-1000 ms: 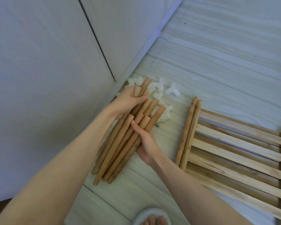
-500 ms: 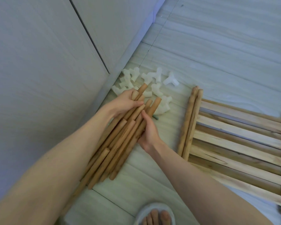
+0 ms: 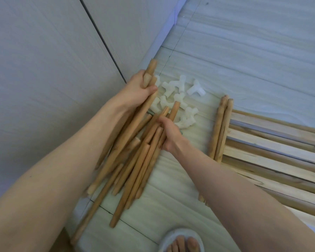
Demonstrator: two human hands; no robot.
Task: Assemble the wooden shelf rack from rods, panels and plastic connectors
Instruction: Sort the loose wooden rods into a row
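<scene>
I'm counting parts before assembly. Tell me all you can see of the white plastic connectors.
The white plastic connectors are translucent, T-shaped pieces with short tubular arms, lying loose in a jumbled pile on the pale floor near the wall. Ends of the wooden rods overlap the pile's near edge. None is fitted yet; the exact count is unclear.

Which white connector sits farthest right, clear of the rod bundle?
The T-shaped connector at the right edge of the white pile, nearest the slatted panels. It lies apart on bare floor; the other connectors crowd against the rods.
</scene>
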